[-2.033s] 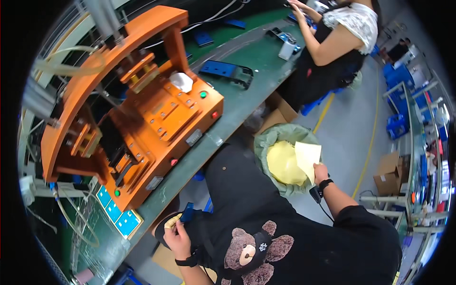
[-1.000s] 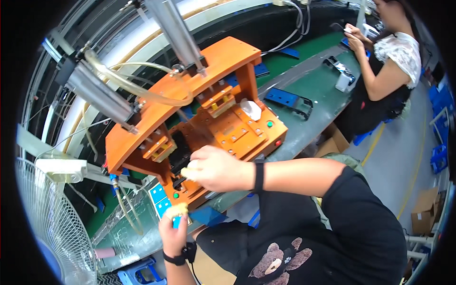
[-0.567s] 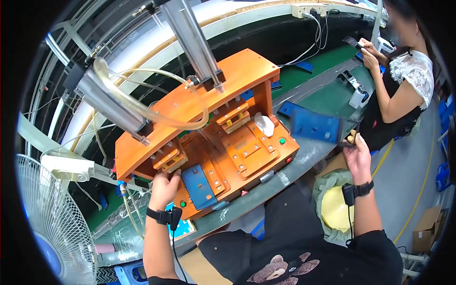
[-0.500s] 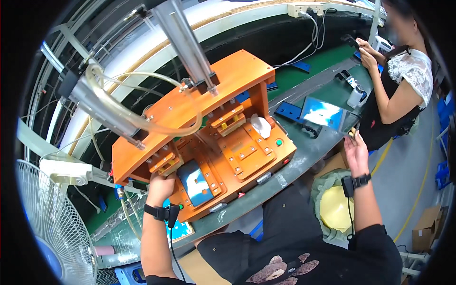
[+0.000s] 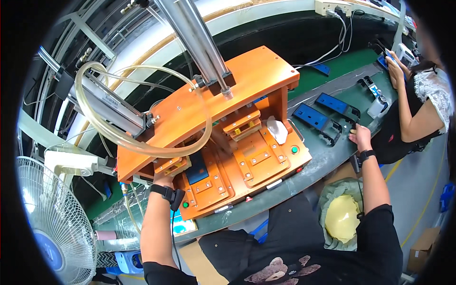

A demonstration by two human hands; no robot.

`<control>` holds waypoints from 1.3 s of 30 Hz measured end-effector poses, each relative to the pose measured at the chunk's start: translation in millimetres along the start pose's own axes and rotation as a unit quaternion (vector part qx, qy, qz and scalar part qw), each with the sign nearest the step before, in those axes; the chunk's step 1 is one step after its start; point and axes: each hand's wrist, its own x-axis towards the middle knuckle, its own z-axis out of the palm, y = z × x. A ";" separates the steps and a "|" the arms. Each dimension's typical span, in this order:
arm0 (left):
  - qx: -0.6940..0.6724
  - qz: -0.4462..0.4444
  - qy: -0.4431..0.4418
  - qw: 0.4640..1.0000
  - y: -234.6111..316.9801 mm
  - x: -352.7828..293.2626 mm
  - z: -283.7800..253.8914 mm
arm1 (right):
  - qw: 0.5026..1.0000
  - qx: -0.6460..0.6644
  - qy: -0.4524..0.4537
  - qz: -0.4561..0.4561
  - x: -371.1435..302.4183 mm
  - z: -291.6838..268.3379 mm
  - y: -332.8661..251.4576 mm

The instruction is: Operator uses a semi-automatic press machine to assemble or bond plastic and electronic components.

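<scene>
An orange two-station press (image 5: 266, 61) stands before me. At its left station a dark blue panel (image 5: 195, 172) lies in the fixture, partly beneath the press head. My left hand (image 5: 164, 180) reaches in beside that panel under the left press head (image 5: 172, 165); its fingers are hidden. To the right, on the bench, lie two blue panels with black brackets, the nearer one (image 5: 311, 116) and the farther one (image 5: 334, 103). My right hand (image 5: 362, 136) has its fingers closed at the bracket end of the farther panel.
A white fan (image 5: 52, 228) stands at left. The press's right fixture (image 5: 261, 161) holds no panel; a crumpled white wad (image 5: 277, 131) lies beside it. A co-worker (image 5: 403, 109) handles a part at right, near a white bottle-like object (image 5: 378, 106). Below my right arm sits a lined bin (image 5: 327, 213).
The glossy panel at my right hand now lies flat on the bench beside the other one. The panel in the left fixture sits farther back under the press. My view has shifted.
</scene>
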 end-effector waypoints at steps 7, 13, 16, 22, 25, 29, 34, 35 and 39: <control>0.013 0.047 0.049 0.998 11.9 2.1 12.1 | 0.980 -0.143 0.004 -0.136 -60.2 -4.0 -2.5; 0.412 0.253 0.109 0.868 16.8 15.0 17.8 | 0.980 -0.059 -0.082 -0.174 -156.9 -3.2 24.6; 0.339 0.219 0.116 0.907 -10.0 16.0 6.3 | 0.978 -0.032 -0.145 -0.147 -203.9 2.9 42.5; 0.358 0.206 0.078 0.908 10.8 12.9 12.3 | 0.950 0.029 -0.295 0.096 -269.2 10.9 87.6; 0.425 0.244 0.072 0.869 58.6 -0.8 16.3 | 0.894 0.048 -0.403 0.192 -285.7 25.6 103.7; 0.486 0.266 0.116 0.825 46.1 1.6 9.6 | 0.857 0.019 -0.470 0.210 -297.8 55.0 114.9; 0.271 0.146 -0.007 0.951 82.5 -24.2 6.9 | 0.861 -0.042 -0.475 0.179 -294.0 60.1 118.3; 0.045 0.047 -0.071 0.995 101.8 -38.2 3.7 | 0.862 -0.042 -0.471 0.183 -293.2 58.7 118.9; 0.147 -0.065 -0.122 0.979 127.1 -55.1 -9.9 | 0.867 -0.044 -0.466 0.173 -296.0 62.1 121.8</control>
